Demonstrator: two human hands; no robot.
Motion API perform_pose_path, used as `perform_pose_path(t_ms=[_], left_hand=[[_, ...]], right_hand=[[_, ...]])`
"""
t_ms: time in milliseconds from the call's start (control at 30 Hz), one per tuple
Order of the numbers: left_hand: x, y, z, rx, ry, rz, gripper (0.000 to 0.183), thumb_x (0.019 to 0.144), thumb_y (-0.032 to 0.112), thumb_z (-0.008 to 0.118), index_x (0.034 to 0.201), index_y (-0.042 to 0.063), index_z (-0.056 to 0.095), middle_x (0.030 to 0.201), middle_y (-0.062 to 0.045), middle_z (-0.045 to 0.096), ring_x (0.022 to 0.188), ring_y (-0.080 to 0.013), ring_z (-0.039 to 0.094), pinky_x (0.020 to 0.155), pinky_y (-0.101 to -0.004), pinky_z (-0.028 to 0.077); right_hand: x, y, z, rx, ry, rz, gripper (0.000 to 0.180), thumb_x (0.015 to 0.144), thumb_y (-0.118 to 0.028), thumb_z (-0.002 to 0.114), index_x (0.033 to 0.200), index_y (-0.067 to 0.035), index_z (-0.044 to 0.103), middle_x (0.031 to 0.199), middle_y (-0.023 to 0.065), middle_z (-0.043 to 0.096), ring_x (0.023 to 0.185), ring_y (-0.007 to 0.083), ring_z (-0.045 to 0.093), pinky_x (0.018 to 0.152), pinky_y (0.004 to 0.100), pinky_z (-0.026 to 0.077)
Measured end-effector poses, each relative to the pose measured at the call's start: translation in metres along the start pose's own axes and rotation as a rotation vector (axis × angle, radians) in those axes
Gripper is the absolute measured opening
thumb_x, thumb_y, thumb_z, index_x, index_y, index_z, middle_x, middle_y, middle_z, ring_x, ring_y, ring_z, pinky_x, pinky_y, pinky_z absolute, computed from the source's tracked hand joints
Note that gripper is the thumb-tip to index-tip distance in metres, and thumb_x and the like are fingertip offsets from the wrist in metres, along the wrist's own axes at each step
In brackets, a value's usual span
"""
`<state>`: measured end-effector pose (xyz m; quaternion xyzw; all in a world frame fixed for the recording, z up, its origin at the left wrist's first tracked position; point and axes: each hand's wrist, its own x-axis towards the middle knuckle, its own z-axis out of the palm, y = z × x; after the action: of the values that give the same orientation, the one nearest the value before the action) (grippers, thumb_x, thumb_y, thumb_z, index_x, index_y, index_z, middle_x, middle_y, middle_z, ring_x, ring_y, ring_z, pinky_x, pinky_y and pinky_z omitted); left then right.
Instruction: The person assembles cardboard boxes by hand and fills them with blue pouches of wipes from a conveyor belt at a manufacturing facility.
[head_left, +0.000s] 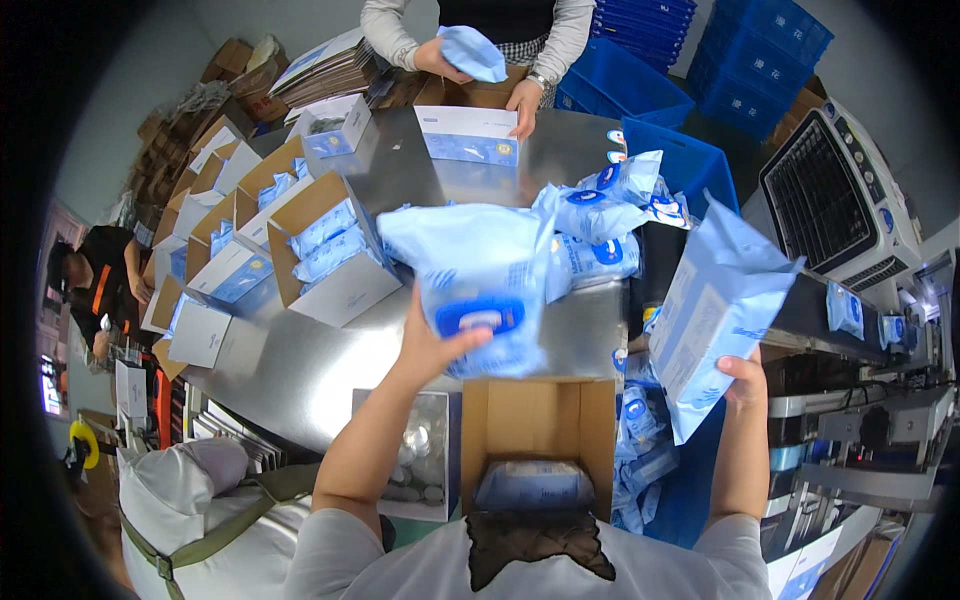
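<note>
My left hand (442, 337) grips a light blue soft pack (484, 262), blurred, above the steel table. To the right, my right hand (742, 379) holds a second blue pack (720, 315) tilted on end beyond the table's right edge. Directly before me stands an open cardboard box (536, 420) with a blue pack (534, 486) lying at its bottom. Beside it, on the left, is a white box (416, 457) holding round, shiny items. More blue packs (596, 217) are piled on the table behind my hands.
Open boxes of packs (330, 247) line the table's left side. Across the table a person (487, 45) holds a pack over a white box (469, 135). Another person (202, 517) is close at my left. Blue crates (675, 165), a conveyor (810, 307) and an air cooler (840, 187) stand right.
</note>
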<state>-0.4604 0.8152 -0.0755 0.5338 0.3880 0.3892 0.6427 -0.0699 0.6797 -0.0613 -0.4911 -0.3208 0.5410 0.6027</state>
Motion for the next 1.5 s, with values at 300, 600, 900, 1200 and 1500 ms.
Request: perform_pose_path(t_ms=[300, 600, 900, 1200, 1500], left_hand=[[-0.128, -0.100, 0.073, 1.525, -0.472, 0.144, 0.069, 0.064, 0.020, 0.075, 0.125, 0.011, 0.045, 0.116, -0.010, 0.050, 0.107, -0.0315, 0.045, 0.090, -0.0533, 0.032], [-0.110, -0.178, 0.057, 0.814, -0.776, 0.300, 0.070, 0.086, 0.036, 0.057, 0.141, 0.004, 0.028, 0.142, -0.019, 0.031, 0.135, -0.0291, 0.027, 0.109, -0.0444, 0.023], [-0.155, -0.120, 0.084, 1.268, -0.762, 0.149, 0.052, 0.079, 0.037, 0.065, 0.122, 0.011, 0.053, 0.117, -0.012, 0.057, 0.107, -0.0292, 0.056, 0.093, -0.0431, 0.040], [-0.163, -0.158, -0.098, 0.904, 0.465, 0.109, 0.019, 0.077, 0.006, 0.061, 0.095, 0.006, 0.064, 0.096, -0.012, 0.061, 0.083, -0.0297, 0.059, 0.073, -0.0376, 0.049], [-0.121, -0.209, -0.098, 1.293, 0.326, 0.070, 0.017, 0.073, 0.018, 0.069, 0.089, 0.012, 0.066, 0.093, -0.006, 0.061, 0.093, -0.0288, 0.058, 0.080, -0.0420, 0.045]], right_hand=[[-0.032, -0.018, 0.079, 0.272, -0.716, -0.272, 0.092, 0.056, -0.016, 0.073, 0.138, -0.003, 0.033, 0.133, 0.0175, 0.044, 0.123, 0.0316, 0.044, 0.102, 0.0394, 0.037], [0.009, 0.082, 0.131, -0.839, -1.243, 0.304, 0.100, 0.060, -0.026, 0.077, 0.145, -0.013, 0.027, 0.143, 0.0170, 0.036, 0.130, 0.0283, 0.036, 0.107, 0.0333, 0.028], [-0.048, 0.139, 0.162, -1.818, -0.768, -0.604, 0.045, 0.078, -0.009, 0.053, 0.123, -0.013, 0.056, 0.129, 0.0108, 0.052, 0.112, 0.0300, 0.054, 0.082, 0.0406, 0.051], [-0.028, 0.165, 0.168, -1.473, -0.905, -0.274, 0.047, 0.077, -0.002, 0.055, 0.124, -0.009, 0.054, 0.135, 0.0116, 0.046, 0.122, 0.0334, 0.045, 0.103, 0.0392, 0.037], [-0.084, 0.133, 0.168, -1.068, -0.623, -0.279, 0.030, 0.080, -0.004, 0.059, 0.110, -0.005, 0.061, 0.115, 0.0149, 0.061, 0.107, 0.0325, 0.056, 0.092, 0.0378, 0.045]])
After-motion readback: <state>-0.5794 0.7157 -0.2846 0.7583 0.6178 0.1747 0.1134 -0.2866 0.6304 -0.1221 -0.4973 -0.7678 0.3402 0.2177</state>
